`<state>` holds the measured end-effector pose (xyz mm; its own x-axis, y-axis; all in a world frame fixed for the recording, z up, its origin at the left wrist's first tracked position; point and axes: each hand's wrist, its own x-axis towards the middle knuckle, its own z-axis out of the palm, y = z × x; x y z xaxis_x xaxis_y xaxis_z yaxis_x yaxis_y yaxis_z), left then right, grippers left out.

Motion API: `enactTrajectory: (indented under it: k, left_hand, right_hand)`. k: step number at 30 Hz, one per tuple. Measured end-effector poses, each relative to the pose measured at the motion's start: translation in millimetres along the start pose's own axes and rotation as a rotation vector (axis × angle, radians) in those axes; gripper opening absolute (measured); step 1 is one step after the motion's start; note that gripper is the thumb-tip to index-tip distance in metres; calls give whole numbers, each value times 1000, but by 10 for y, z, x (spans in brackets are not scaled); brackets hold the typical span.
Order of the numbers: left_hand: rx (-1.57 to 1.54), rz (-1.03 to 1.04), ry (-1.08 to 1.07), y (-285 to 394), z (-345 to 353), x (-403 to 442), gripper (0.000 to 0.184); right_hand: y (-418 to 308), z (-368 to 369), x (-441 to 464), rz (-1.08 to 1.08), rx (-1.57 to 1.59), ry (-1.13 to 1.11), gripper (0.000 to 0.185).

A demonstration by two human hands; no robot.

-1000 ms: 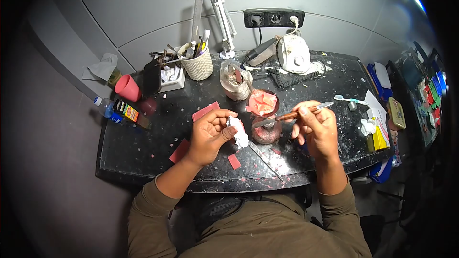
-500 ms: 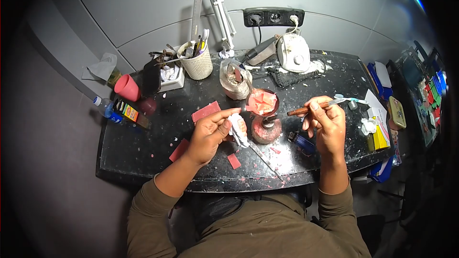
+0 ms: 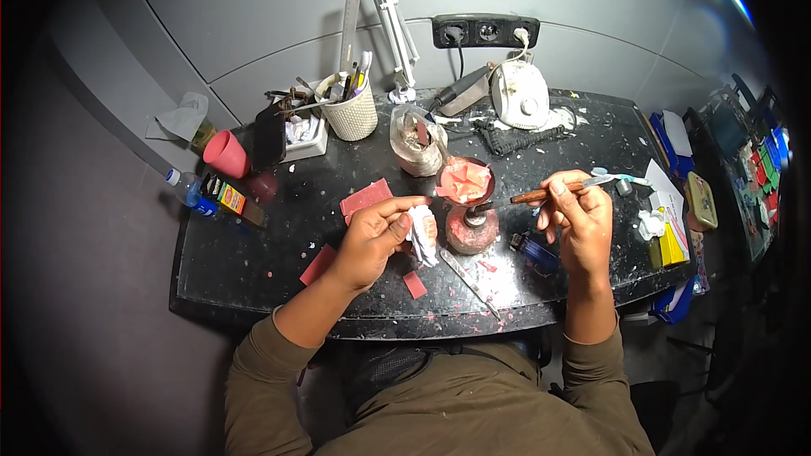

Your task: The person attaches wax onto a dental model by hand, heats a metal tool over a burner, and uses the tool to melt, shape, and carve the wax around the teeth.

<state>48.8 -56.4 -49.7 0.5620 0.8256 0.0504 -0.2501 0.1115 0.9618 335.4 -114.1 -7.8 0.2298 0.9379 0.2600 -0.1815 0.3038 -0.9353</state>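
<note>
In my left hand [image 3: 372, 241] is a white piece with pink on it [image 3: 422, 235], pinched between thumb and fingers. My right hand [image 3: 576, 218] grips a brown-handled tool [image 3: 532, 196] whose blade reaches left, over the top of a pink-stained burner [image 3: 471, 232]. Just behind the burner stands a round dish [image 3: 488, 193] holding pink wax pieces [image 3: 465, 179]. Pink sheets [image 3: 366, 198] lie beyond my left hand, and a small pink piece [image 3: 414, 285] is on the table in front of it. A metal tool [image 3: 470, 285] rests slantwise near the burner.
A blue lighter [image 3: 537, 255] lies left of my right wrist. Behind are a bag-lined jar [image 3: 416, 148], a cup of tools [image 3: 350, 115] and a white device [image 3: 519, 97]. A pink cup [image 3: 226, 154] stands left; a yellow box [image 3: 672, 241] is right.
My right hand has moved right and slightly up with its tool, uncovering the lighter. The blade withdrew from the burner, then came back over it. The white piece has turned in my left hand.
</note>
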Motion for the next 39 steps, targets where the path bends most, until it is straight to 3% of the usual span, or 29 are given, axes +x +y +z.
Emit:
enactTrajectory:
  k: [19,39]
  left_hand:
    - [-10,-63,-62,-24,16,-19,35]
    - [73,-24,-78,-18,29,-13,36]
  right_hand:
    - [-35,253,-212,29,-59,-353,9]
    - [1,277,-234,-23,-94,-303,12]
